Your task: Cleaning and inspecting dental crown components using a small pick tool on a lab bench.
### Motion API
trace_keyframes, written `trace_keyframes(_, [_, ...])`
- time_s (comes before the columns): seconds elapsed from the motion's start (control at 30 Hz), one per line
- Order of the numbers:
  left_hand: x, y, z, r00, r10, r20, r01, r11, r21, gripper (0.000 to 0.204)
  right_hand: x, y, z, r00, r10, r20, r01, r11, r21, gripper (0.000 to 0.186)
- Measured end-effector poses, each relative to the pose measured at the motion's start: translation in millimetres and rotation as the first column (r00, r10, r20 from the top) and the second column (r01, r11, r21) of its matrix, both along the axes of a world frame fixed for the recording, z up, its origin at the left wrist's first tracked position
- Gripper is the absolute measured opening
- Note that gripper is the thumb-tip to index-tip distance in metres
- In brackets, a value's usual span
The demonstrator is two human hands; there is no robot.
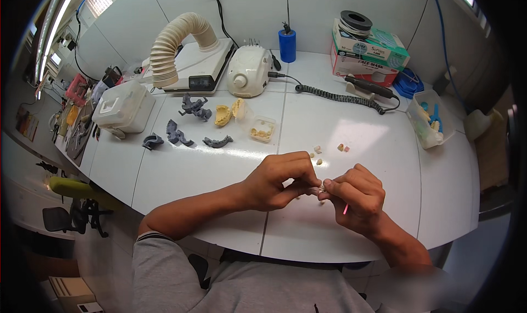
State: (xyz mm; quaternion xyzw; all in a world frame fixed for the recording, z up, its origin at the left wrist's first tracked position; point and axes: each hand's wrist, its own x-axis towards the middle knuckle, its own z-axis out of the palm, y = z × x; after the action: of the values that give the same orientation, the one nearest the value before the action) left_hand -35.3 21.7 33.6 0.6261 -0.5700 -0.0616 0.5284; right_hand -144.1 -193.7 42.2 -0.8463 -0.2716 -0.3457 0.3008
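Far left: white lidded box [123, 110] near the white tabletop [192, 170] edge, probably parked clear of the hands. Next, dark grey moulded pieces [195, 108], loose and spread out in the upper left, likely for easy sorting by eye. Above those: cream ribbed hose [184, 36], mouth bent downward, presumably for suction. Then yellow models [223, 115] and an open clear tray [263, 130], grouped near the grey stuff. Centre: left hand [282, 181], thumb and index pinching a small pale piece [322, 188], probably to steady it; mostly covered, exact shape too tiny to read. Piece right at the left fingertips, between both hands, up against the right thumb. Loose pale bits [319, 161] just beyond, seemingly for quick reach. Right hand [359, 198]: fingers curled round a thin pink rod [346, 209], end poking out below; can't make out whether also clamping the piece. Upper right: black handpiece [369, 86], apparently set aside.
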Motion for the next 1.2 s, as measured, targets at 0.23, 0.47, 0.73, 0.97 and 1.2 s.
trace_keyframes(0.23, [-7, -2, 13, 0.982, -0.029, -0.187, 0.047, 0.994, 0.095, 0.015, -3, -3, 13, 0.999, -0.025, 0.024, 0.026, 0.999, -0.035, 0.025])
trace_keyframes(0.47, [-2, 4, 30, 0.981, 0.030, -0.190, 0.007, 0.982, 0.191, 0.015, 2, -10, 4, 1.000, 0.024, -0.018, -0.025, 0.996, -0.081, 0.027])
trace_keyframes(0.73, [59, 29, 37, 0.472, 0.254, 0.844, -0.757, 0.608, 0.240, 0.006, 7, -18, 11, 0.995, -0.095, 0.030, 0.096, 0.995, -0.030, 0.015])
trace_keyframes(0.97, [72, 23, 23, 0.465, 0.201, 0.862, -0.785, 0.544, 0.296, 0.009, 14, -23, 7, 0.992, -0.127, 0.017, 0.127, 0.992, -0.025, 0.012])
trace_keyframes(1.2, [67, 19, 22, 0.481, 0.178, 0.858, -0.801, 0.488, 0.347, 0.012, 9, -23, 6, 0.993, -0.117, 0.008, 0.117, 0.992, -0.044, 0.011])
